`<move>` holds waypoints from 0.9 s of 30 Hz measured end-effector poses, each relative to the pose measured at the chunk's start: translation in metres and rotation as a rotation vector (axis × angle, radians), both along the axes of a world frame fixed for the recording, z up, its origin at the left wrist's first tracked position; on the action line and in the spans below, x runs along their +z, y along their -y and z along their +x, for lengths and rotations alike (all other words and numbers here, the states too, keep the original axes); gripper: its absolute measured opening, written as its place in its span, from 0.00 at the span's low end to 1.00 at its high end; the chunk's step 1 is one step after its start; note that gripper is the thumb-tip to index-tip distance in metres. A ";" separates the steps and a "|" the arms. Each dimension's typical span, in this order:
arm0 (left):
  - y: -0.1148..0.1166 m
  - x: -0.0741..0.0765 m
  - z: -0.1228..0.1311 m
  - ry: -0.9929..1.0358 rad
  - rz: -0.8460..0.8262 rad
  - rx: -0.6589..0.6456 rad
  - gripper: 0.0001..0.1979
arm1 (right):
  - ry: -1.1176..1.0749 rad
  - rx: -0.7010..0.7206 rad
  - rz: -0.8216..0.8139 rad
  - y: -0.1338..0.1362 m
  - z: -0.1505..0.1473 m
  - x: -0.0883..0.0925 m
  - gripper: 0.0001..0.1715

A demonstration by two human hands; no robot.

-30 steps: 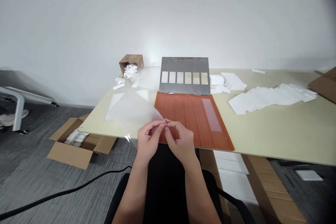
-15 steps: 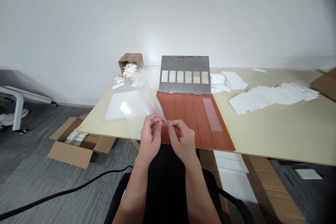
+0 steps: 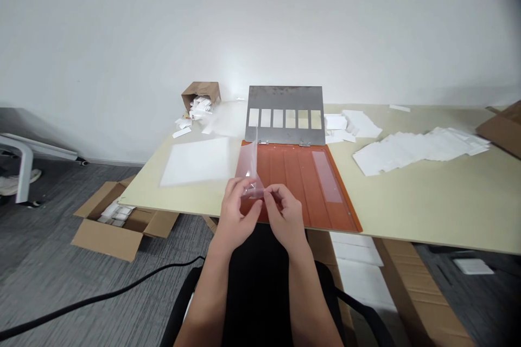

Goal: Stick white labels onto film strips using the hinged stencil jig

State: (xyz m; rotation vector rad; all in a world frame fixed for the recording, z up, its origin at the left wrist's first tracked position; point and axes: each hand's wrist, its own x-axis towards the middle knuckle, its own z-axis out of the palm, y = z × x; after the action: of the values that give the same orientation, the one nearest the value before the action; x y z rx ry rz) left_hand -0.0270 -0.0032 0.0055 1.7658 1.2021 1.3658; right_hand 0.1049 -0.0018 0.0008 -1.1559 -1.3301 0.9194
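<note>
Both hands meet over the near left corner of an orange grooved tray (image 3: pixel 299 173). My left hand (image 3: pixel 236 211) and my right hand (image 3: pixel 285 211) each pinch the lower end of a narrow clear film strip (image 3: pixel 249 165), which stands up from my fingers. Another clear strip (image 3: pixel 328 178) lies in a groove on the tray's right side. A grey metal lid with several rectangular windows (image 3: pixel 285 115) stands open at the tray's far edge. A pile of clear film sheets (image 3: pixel 197 160) lies left of the tray.
White paper sheets (image 3: pixel 419 147) are spread across the right of the beige table (image 3: pixel 427 206). A tipped brown box of white slips (image 3: pixel 200 98) sits at the far left corner. Open cardboard boxes (image 3: pixel 118 222) and a black cable (image 3: pixel 101 298) lie on the floor.
A wide clear sheet that hung from my fingers has dropped onto the pile at the left. A narrow strip now stands up between both hands, which have shifted slightly forward.
</note>
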 end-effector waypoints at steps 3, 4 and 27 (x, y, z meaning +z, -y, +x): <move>0.000 -0.006 0.000 -0.049 0.008 0.030 0.25 | -0.010 0.001 -0.003 0.000 0.001 -0.001 0.10; -0.001 -0.007 0.000 -0.060 0.008 0.043 0.26 | -0.009 0.002 -0.004 0.000 0.002 -0.001 0.10; 0.000 -0.003 0.013 0.003 -0.021 0.092 0.26 | 0.005 -0.093 -0.015 0.001 0.022 -0.005 0.12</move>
State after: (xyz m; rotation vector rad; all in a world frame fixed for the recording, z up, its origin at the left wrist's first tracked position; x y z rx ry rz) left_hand -0.0139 -0.0031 0.0027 1.7113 1.3063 1.4023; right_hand 0.1272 -0.0031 -0.0040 -1.2224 -1.2644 0.8605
